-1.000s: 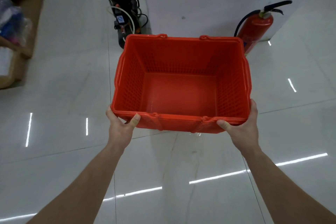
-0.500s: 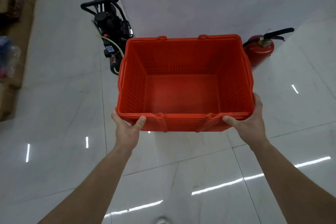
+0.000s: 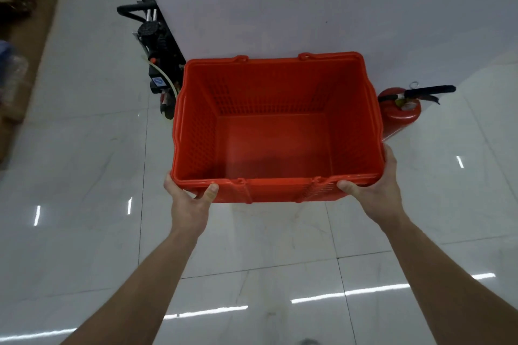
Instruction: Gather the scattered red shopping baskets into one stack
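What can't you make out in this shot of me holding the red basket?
Head view:
Fingers of left hand and right hand: under red basket rim.
Part of fire extinguisher and base of black machine: behind the basket.
Goods at left edge: blurred, cut off.

Bright, floor (image 3: 84,148) glare, edges blurry

I hold the shopping basket (image 3: 274,145) before me, above the tiled floor (image 3: 84,154). My left hand (image 3: 190,204) is at its near left corner and my right hand (image 3: 375,190) at its near right. The wall (image 3: 308,3) is behind it. A hosed machine (image 3: 159,64) stands beyond its left side and a fire extinguisher (image 3: 400,112) just to its right.
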Demonstrator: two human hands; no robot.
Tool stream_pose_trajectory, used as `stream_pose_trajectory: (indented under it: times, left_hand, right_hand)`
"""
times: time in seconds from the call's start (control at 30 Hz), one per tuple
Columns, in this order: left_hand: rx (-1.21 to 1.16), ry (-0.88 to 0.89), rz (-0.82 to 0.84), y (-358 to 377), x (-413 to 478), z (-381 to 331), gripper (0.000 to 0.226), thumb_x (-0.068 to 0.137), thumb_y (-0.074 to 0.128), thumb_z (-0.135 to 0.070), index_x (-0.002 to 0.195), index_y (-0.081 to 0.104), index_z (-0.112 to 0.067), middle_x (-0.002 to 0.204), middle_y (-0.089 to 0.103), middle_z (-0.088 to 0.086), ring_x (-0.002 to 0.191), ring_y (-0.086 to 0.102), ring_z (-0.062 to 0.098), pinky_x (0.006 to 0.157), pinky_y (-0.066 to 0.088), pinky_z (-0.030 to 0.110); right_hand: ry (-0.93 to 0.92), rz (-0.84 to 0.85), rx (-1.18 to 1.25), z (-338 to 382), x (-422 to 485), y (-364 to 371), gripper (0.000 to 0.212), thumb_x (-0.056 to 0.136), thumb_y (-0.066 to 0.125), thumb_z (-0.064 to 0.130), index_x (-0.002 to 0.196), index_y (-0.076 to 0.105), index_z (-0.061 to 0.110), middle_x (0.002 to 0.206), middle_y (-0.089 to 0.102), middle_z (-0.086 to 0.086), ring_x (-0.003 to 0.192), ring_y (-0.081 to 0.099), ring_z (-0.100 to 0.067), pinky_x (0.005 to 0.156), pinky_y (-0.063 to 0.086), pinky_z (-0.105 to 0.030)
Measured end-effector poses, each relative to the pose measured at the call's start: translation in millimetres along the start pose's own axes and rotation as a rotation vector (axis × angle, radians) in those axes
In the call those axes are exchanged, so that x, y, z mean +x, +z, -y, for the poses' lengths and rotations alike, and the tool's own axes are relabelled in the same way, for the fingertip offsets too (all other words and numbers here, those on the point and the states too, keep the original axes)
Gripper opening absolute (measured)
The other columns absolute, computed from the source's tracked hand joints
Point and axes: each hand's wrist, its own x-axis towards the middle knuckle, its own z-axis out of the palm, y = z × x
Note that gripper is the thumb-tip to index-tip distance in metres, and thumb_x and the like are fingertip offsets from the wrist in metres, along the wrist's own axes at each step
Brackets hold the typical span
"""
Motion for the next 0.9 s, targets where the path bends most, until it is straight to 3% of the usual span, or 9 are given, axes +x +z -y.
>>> stream_pose_trajectory:
  times: [0.13,0.27,0.43,0.5,0.57,0.63,0.9]
  left_hand:
    - [0.007,-0.015,-0.040,18.0,-11.0,-4.6,0.087,0.088,0.074,-0.022,0.150,0.014,-0.017,0.132,0.042,-0.001,0.112,0.046,0.017,0.093,0.041,0.035]
    - [0.032,-0.013,-0.075,23.9,-10.8,3.7,0.090,0.086,0.076,-0.027,0.150,0.014,-0.019,0.132,0.042,-0.004,0.114,0.046,0.017,0.094,0.043,0.036]
    - [0.082,-0.054,-0.013,12.3,-9.8,4.4,0.093,0.081,0.079,-0.038,0.147,0.015,-0.027,0.131,0.046,-0.004,0.119,0.053,0.027,0.101,0.047,0.049]
    - [0.105,-0.074,0.003,4.8,-14.4,-1.5,0.092,0.079,0.080,-0.043,0.147,0.019,-0.026,0.134,0.050,-0.002,0.123,0.054,0.030,0.102,0.046,0.052]
    - [0.142,-0.069,0.005,-2.6,-24.6,-11.4,0.090,0.079,0.080,-0.043,0.148,0.025,-0.023,0.141,0.052,0.003,0.126,0.054,0.033,0.103,0.046,0.052]
    - [0.202,-0.061,0.020,-10.3,-39.3,-24.9,0.089,0.079,0.079,-0.046,0.149,0.029,-0.024,0.147,0.049,0.005,0.127,0.053,0.035,0.102,0.047,0.055]
    - [0.374,0.066,0.154,-74.1,-138.8,-130.6,0.084,0.083,0.076,-0.043,0.151,0.033,-0.024,0.147,0.049,0.003,0.132,0.049,0.027,0.102,0.044,0.045]
  right_hand:
    - [-0.034,0.046,0.004,-1.6,22.5,-17.5,0.118,0.069,0.092,0.022,0.155,0.014,0.039,0.144,0.041,0.009,0.127,0.049,-0.013,0.097,0.047,-0.030]
    - [-0.027,0.050,-0.005,-6.2,28.2,-20.7,0.119,0.069,0.092,0.019,0.156,0.014,0.038,0.139,0.040,0.013,0.125,0.047,-0.010,0.094,0.044,-0.023]
    - [-0.005,0.050,-0.060,-5.3,24.1,-26.1,0.117,0.070,0.092,0.022,0.157,0.015,0.034,0.137,0.042,0.013,0.124,0.047,-0.011,0.099,0.043,-0.028]
    - [0.027,0.073,-0.139,-2.2,19.3,-29.4,0.119,0.068,0.093,0.034,0.157,0.014,0.037,0.140,0.046,0.008,0.125,0.050,-0.017,0.104,0.046,-0.039]
    - [0.065,0.086,-0.261,5.6,9.8,-35.7,0.126,0.060,0.089,0.059,0.157,0.010,0.040,0.146,0.047,-0.002,0.131,0.051,-0.028,0.106,0.046,-0.054]
    - [0.097,0.107,-0.429,16.5,-0.3,-42.4,0.125,0.062,0.080,0.072,0.158,0.008,0.039,0.152,0.041,-0.009,0.137,0.044,-0.039,0.106,0.043,-0.063]
    - [0.006,0.172,-0.758,138.0,-80.1,-80.1,0.098,0.081,0.070,0.063,0.159,0.021,0.030,0.156,0.035,-0.005,0.140,0.035,-0.035,0.101,0.046,-0.055]
